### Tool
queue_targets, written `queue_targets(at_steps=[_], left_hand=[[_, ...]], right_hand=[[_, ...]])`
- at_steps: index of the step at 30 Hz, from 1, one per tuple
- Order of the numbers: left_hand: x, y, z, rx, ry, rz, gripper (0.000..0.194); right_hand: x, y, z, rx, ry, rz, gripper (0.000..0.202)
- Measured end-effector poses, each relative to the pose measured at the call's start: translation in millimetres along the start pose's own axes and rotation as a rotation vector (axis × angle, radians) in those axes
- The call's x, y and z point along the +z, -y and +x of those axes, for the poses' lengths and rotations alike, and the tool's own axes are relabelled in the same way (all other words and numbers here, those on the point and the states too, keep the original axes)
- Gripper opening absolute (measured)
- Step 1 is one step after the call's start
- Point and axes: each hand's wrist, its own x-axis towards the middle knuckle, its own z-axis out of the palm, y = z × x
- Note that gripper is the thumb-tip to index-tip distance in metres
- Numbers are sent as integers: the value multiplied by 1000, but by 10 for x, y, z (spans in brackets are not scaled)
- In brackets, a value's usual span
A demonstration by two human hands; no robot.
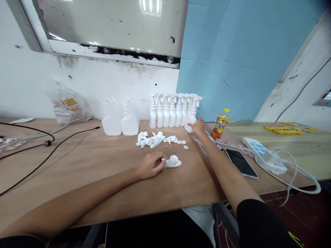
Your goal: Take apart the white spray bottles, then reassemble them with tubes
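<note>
My right hand [197, 126] reaches to the right end of a row of white spray bottles [166, 113] and grips the lower part of the last bottle [191, 113], which leans slightly. On the table nearer me, my left hand [151, 165] has its fingertips closed on the left end of a white spray head [173, 162] lying flat. Several loose white spray heads [155, 139] lie in a pile between my hands and the row. Small white rings [186, 147] are beside them. White bottles without heads [130, 119] stand at the back left.
A drink bottle [221, 124], a phone [241, 163] and a power strip [263, 156] with cables are on the right. Black cables [64, 146] and a plastic bag [68, 103] lie left. The wall stands behind the table [103, 203].
</note>
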Motion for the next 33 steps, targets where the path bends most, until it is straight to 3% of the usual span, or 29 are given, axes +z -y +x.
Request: queue_targets(at_steps=[3, 7, 10, 14, 17, 22, 25, 30, 33], left_hand=[[11, 2, 30, -72, 6, -73, 24], [8, 0, 66, -98, 14, -103, 24], [3, -8, 87, -116, 28, -147, 24], [35, -34, 128, -72, 48, -227, 29], [102, -69, 182, -54, 50, -217, 39], [174, -95, 215, -27, 32, -221, 32], [168, -82, 177, -1, 57, -249, 33], [177, -73, 134, 21, 68, -250, 38], [188, -83, 126, 26, 64, -232, 42]], right_hand=[[-182, -17, -187, -142, 37, -75, 50], [-339, -173, -625, -404, 337, -86, 15], [-383, -323, -1027, -588, 475, -2, 17], [-469, -398, -1525, -807, 509, 45, 18], [-545, -337, -1845, -787, 507, 87, 15], [-544, -215, -2160, -714, 438, 119, 14], [-507, -229, -2179, -709, 445, 137, 15], [-449, -361, -2092, -513, 498, 239, 9], [-410, -419, -2064, -473, 519, 311, 6]])
